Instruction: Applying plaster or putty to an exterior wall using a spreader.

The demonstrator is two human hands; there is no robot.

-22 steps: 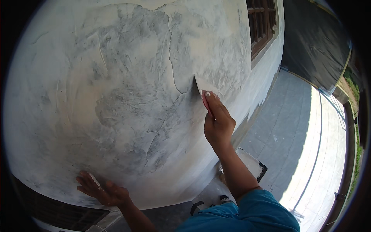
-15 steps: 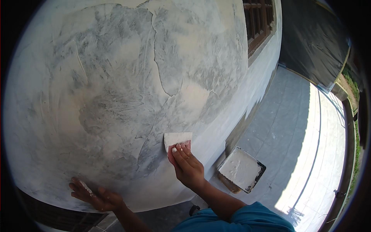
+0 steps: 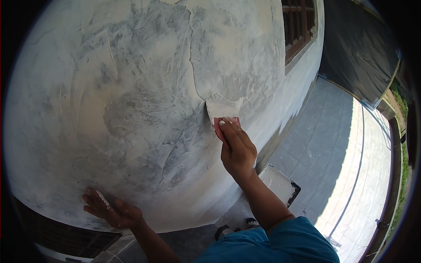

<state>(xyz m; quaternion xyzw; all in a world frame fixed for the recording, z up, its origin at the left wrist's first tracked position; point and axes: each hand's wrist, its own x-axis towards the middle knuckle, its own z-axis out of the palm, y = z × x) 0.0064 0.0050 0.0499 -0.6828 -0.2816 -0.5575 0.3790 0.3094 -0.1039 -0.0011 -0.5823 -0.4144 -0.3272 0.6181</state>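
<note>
Clock read from mid-view.

Scraper (image 3: 221, 110) just off center toward 1, against the wall (image 3: 144, 127) as far as I can tell; full edge contact can't be confirmed. Right hand (image 3: 239, 151) just off center toward 4, clamped on the scraper's pink handle (image 3: 220, 132). Fingers lie along the handle toward 12, which likely puts push behind the blade and leaves its whole width free. Thumb placement unclear.

Left hand (image 3: 112, 212) at 8: nothing in it, fingers spread and apart, lying on the wall. Reads as a brace, keeping the body steady while the right does the work. White smear along one finger.

Wall is patchy white and grey. A raised ridge (image 3: 191, 61) runs from the blade's corner toward 11; another fainter line heads toward 7.

Tray (image 3: 296, 192) at 4, on the floor (image 3: 315, 149), white paste (image 3: 277, 182) inside, partly behind the right forearm. Near the feet, presumably for easy reach. Window (image 3: 300, 28) between 1 and 2, dark sheet (image 3: 359, 50) at 2.
</note>
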